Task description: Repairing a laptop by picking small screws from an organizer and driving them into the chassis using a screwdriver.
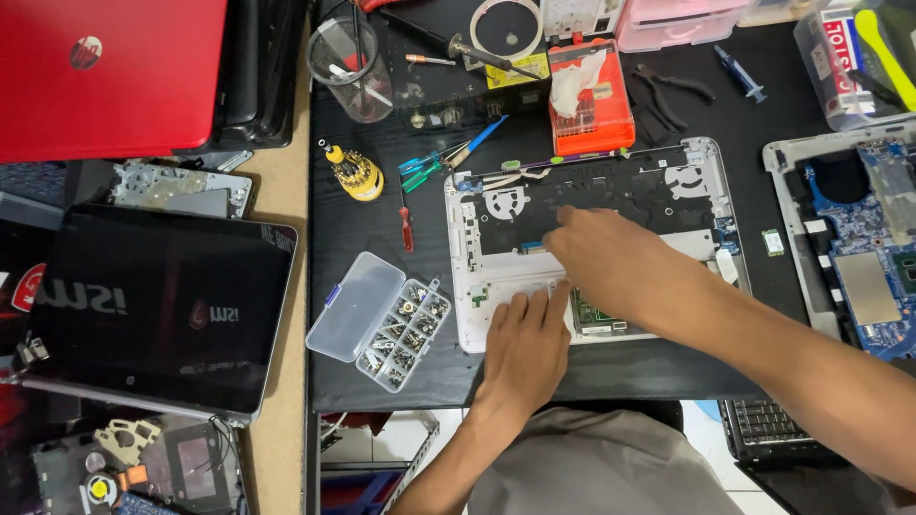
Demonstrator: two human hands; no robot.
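Note:
An opened white laptop base [468, 238] lies on the black mat, its dark inner panel [611, 191] exposed. My left hand [525, 343] rests flat on the base's near edge, fingers together, holding nothing. My right hand [611, 253] reaches across the base from the right, its fingertips pressing on the dark panel near the middle. Whether anything small sits under those fingertips is hidden. A green circuit board [596, 319] shows just below my right wrist.
A clear screw box [382, 319] lies open left of the base. A yellow screwdriver set [358, 176], an orange bit case [590, 105], pliers [673, 91] and a mesh cup [348, 57] stand behind. Another opened laptop [859, 248] is at right; stacked laptops [143, 305] at left.

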